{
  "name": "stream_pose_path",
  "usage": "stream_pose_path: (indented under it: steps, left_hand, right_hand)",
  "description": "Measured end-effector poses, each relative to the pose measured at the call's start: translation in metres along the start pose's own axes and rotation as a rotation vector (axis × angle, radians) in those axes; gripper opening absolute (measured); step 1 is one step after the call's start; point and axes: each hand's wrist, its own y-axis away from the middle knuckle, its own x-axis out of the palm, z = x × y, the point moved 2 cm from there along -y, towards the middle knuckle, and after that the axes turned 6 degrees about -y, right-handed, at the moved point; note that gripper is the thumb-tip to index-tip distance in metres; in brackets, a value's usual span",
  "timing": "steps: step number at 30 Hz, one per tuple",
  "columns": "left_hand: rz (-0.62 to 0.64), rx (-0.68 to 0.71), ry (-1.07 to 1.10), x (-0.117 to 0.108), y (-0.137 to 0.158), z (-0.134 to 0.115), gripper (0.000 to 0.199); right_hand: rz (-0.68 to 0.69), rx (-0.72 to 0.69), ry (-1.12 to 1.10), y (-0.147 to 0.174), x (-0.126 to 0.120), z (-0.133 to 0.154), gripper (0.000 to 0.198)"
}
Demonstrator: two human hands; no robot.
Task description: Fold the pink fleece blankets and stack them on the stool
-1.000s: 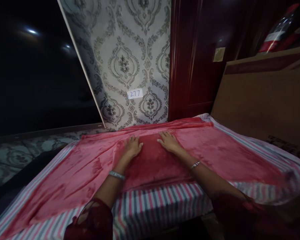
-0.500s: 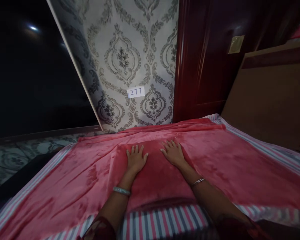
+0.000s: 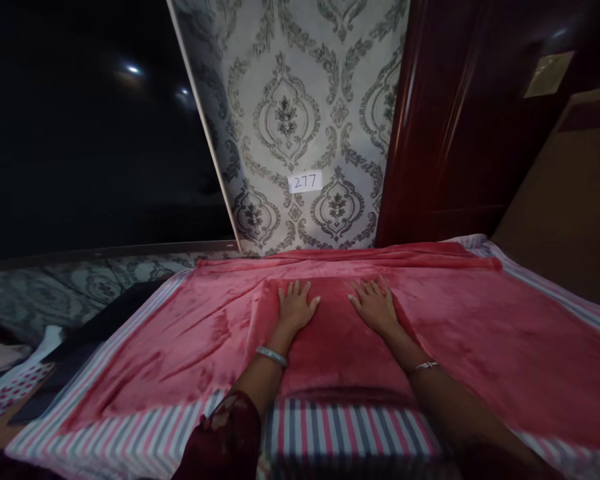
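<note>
A pink-red plush blanket (image 3: 220, 333) lies spread over a striped sheet (image 3: 350, 430). At its middle, a darker red section (image 3: 343, 347) of the same plush cloth is folded over on top, with a thick folded edge towards me. My left hand (image 3: 296, 307) rests palm down on the left part of that section, fingers spread. On its right part my right hand (image 3: 375, 305) lies flat too, fingers apart. Neither hand grasps the cloth. A greenish bangle circles my left wrist and a thin silver one my right.
Patterned wallpaper (image 3: 285, 87) with a paper label (image 3: 305, 181) reading 277 rises behind the blanket. A large dark screen (image 3: 80, 147) stands at left. To the right are a dark red door (image 3: 460, 133) and a brown board (image 3: 570, 173). Dotted cloth (image 3: 15, 397) lies at lower left.
The view has swung left, so everything appears further right. Both hands stay flat on the folded section, with little visible shift on the cloth.
</note>
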Motion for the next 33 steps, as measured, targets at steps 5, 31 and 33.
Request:
stream_pose_path:
  steps: [5,31,33]
  left_hand:
    - [0.071,-0.159,-0.041,-0.006,-0.004,0.047,0.064]
    - [-0.05,0.364,-0.034,-0.015,0.113,-0.041,0.062]
    - [-0.059,0.349,-0.048,-0.005,0.118,-0.044,0.061]
  right_hand:
    - [-0.047,-0.013,-0.003,-0.001,0.004,-0.001,0.05]
    - [0.11,-0.188,-0.126,0.093,-0.033,0.02,0.057]
    - [0.071,-0.179,-0.123,0.098,-0.028,0.019,0.055]
